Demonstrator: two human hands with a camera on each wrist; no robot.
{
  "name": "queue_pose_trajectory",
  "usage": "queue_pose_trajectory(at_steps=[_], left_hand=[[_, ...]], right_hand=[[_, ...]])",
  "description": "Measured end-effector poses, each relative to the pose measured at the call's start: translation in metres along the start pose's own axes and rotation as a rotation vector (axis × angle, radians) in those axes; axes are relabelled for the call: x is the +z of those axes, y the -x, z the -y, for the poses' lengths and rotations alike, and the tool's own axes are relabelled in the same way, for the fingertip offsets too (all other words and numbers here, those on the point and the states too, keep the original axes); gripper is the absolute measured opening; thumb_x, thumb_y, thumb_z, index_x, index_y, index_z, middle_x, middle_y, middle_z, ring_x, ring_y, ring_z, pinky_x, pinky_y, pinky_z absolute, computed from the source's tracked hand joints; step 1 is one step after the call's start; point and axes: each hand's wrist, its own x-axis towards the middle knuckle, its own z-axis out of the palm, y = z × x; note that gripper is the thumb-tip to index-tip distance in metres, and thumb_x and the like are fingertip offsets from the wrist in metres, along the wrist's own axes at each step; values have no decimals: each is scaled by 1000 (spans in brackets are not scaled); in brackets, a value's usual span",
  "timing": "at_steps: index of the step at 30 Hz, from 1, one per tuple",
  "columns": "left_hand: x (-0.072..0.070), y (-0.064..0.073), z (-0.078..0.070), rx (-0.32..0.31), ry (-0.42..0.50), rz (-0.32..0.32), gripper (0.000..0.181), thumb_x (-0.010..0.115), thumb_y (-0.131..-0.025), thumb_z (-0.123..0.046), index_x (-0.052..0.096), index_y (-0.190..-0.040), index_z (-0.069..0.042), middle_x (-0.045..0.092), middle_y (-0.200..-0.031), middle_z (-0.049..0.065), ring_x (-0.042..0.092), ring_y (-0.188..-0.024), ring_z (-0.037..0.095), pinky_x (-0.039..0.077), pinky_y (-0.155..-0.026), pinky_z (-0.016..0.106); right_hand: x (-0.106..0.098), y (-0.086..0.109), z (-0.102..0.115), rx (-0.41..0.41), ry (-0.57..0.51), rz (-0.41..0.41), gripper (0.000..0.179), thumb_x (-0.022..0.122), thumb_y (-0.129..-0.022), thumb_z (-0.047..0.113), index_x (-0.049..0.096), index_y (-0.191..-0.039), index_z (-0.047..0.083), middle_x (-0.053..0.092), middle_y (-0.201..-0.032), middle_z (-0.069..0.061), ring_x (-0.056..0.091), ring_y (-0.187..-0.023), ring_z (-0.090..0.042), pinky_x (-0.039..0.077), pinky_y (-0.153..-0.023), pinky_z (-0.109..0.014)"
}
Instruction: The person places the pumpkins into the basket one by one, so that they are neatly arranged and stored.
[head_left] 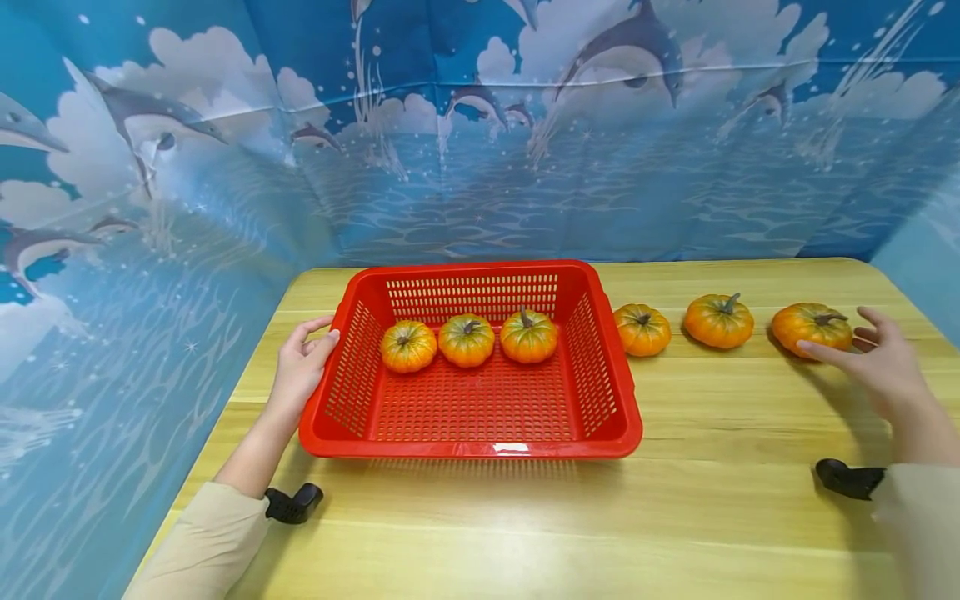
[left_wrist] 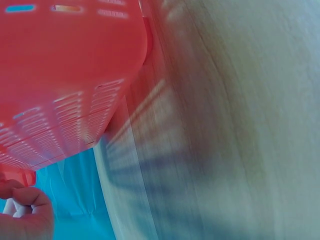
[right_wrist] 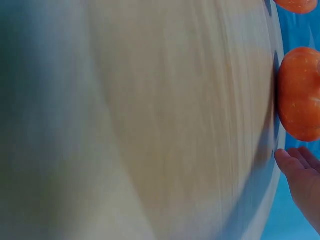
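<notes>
A red plastic basket (head_left: 472, 450) with slotted walls stands on the table, and three small orange-green pumpkins sit in a row inside it: a left one (head_left: 408, 347), a middle one (head_left: 467, 340) and a right one (head_left: 528, 337). My left hand (head_left: 300, 367) grips the basket's left rim, thumb on top; the left wrist view shows its curled fingers (left_wrist: 32, 200) at the rim. At the far right, my right hand (head_left: 881, 362) reaches beside a pumpkin (head_left: 810, 327), thumb and fingers spread around its right side. The right wrist view shows a gap between thumb and pumpkin (right_wrist: 300, 95).
Two more pumpkins rest on the wooden table (head_left: 720, 500) right of the basket: one close to its wall (head_left: 642, 330), another (head_left: 718, 321) farther right. A blue dolphin-print curtain (head_left: 480, 183) hangs behind the table and along the left side. Black wrist devices (head_left: 294, 504) are on both forearms.
</notes>
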Motion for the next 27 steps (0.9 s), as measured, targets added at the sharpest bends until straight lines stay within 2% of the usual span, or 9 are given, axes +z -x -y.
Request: queue_pose_trajectory(at_steps=[5,12,21,27], left_hand=[[0,-1,1,10,4,5,44,55,-94,-26,43,-133,-9,61,-83,-1,64,-66,10,55,-61,25],[-1,-2,3,19,-2,2,44,55,-94,-27,43,-132,-8,62,-83,-1,64,-67,10,55,-60,26],[-1,-2,4,23,2,-1,42,55,-94,-26,44,-131,-9,62,-83,-1,64,-67,10,55,-60,26],[-1,-1,4,27,5,-2,42,55,-95,-25,43,-131,-8,62,-83,0,64,-67,10,55,-60,26]], right_hand=[[3,-5,1,48,-59,-7,97,61,-87,40,-12,-148,21,-12,-150,-26,-1,-136,-45,15,-107,-58],[6,-11,4,92,-56,-8,96,60,-86,44,-9,-149,19,-11,-149,-28,0,-135,-48,17,-106,-57],[9,-13,6,116,-55,-16,93,60,-85,45,-1,-150,19,-9,-150,-27,3,-136,-46,18,-108,-53],[11,-12,9,111,-59,-29,90,60,-86,43,0,-150,22,-8,-151,-25,1,-136,-45,17,-108,-54]])
